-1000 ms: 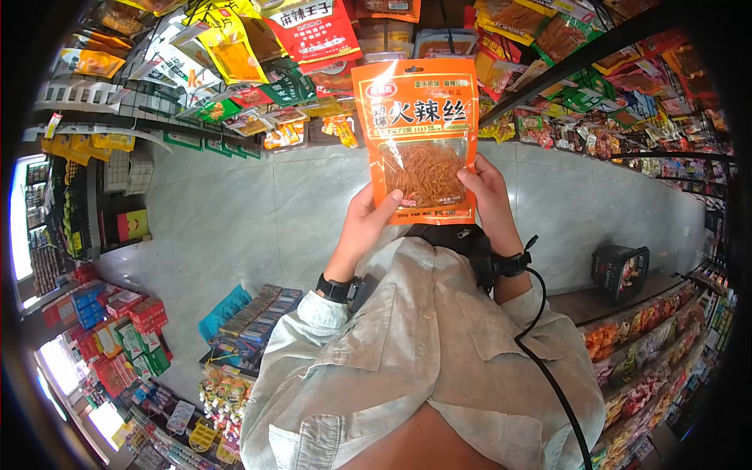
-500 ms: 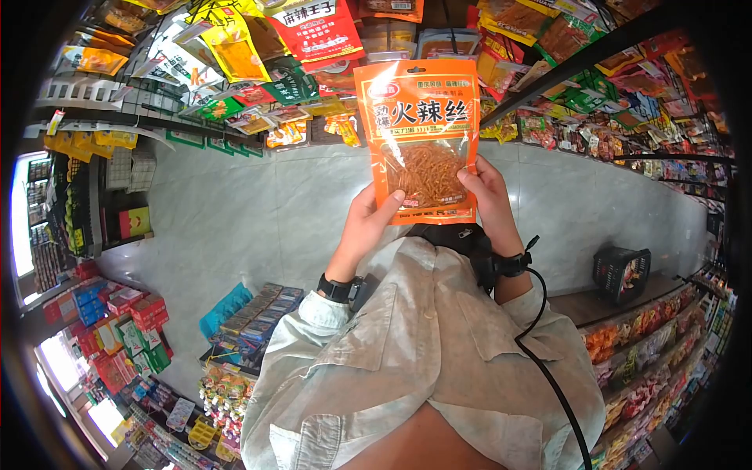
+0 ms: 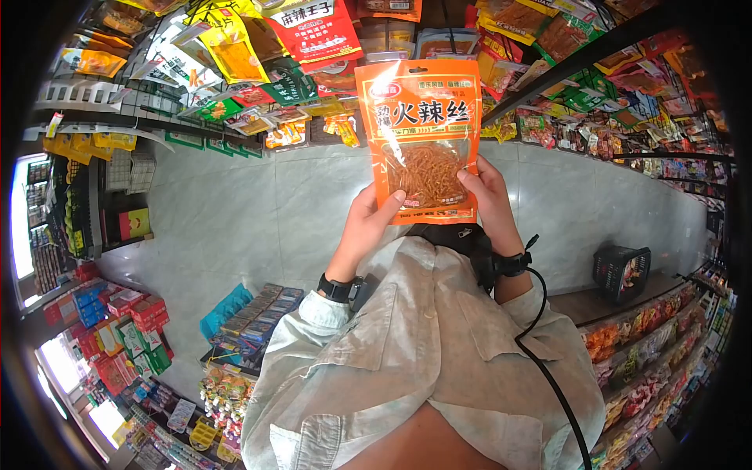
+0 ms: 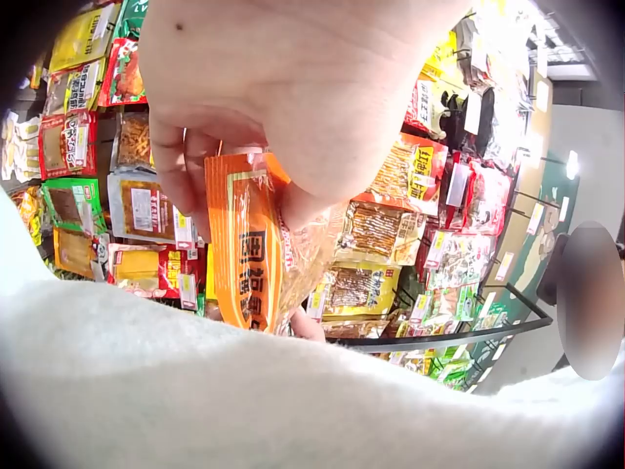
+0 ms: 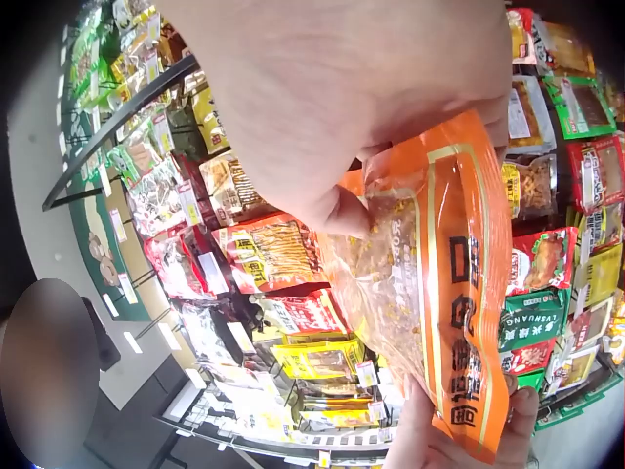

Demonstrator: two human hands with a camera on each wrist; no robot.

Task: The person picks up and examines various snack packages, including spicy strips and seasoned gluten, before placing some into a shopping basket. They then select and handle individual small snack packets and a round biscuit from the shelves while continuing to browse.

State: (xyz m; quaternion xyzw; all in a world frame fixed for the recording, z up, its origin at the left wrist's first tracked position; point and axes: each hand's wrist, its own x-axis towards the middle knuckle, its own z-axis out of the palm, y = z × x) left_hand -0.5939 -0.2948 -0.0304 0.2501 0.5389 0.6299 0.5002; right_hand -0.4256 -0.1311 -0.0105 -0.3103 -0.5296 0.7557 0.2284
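An orange snack bag (image 3: 419, 98) with a clear window onto reddish-brown shreds is held upright in front of the chest. My left hand (image 3: 368, 213) pinches its lower left edge, thumb on the front. At the lower right edge, my right hand (image 3: 491, 200) grips it the same way. In the left wrist view, the left hand (image 4: 283, 88) partly covers the bag (image 4: 229, 234), and its fingers reach behind. The right wrist view has the right hand (image 5: 332, 107) over one edge of the bag (image 5: 459, 293), with left fingertips (image 5: 415, 430) at the other end.
Racks of hanging snack packets, among them a red bag (image 3: 313, 31) and a yellow bag (image 3: 233, 43), stand ahead. Grey tiled floor (image 3: 313, 204) lies below. A black basket (image 3: 620, 272) sits at the right, and stacked boxes (image 3: 141, 321) at the left. A black cable (image 3: 552, 368) hangs from my right wrist.
The top of the orange bag has shifted very slightly to the right, and the glare on it has changed. Both hands keep their hold at its lower edges.
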